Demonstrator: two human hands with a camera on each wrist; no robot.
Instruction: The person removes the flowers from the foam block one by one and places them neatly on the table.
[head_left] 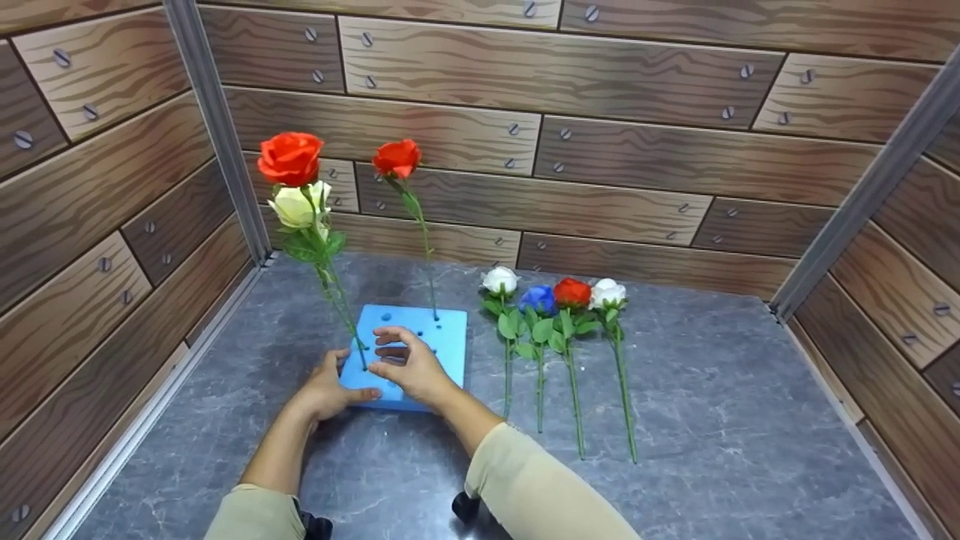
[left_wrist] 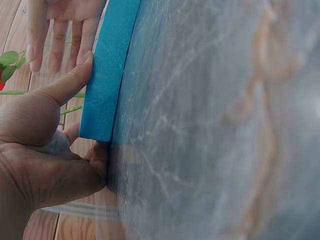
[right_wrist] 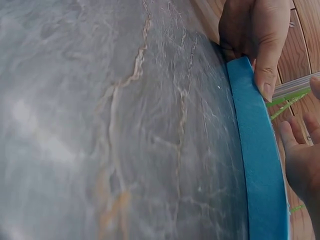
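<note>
A blue foam block (head_left: 451,349) with holes lies flat on the table. My left hand (head_left: 324,391) grips its near left corner, thumb on the top face and fingers at the side; the left wrist view shows this hand (left_wrist: 55,120) against the block's edge (left_wrist: 106,75). Over the block, my right hand (head_left: 420,373) is held with fingers apart and bent, holding nothing, close to the stems. A red rose (head_left: 291,159) and a pale yellow rose (head_left: 294,208) stand upright at the block's left. Another red rose (head_left: 397,158) stands in its back part, leaning slightly left.
Right of the block, a white rose (head_left: 500,280), a blue rose (head_left: 538,299), a red rose (head_left: 572,292) and another white rose (head_left: 607,292) lie side by side on the grey table (head_left: 720,397), stems toward me. Wood-patterned walls (head_left: 450,67) enclose the back and sides.
</note>
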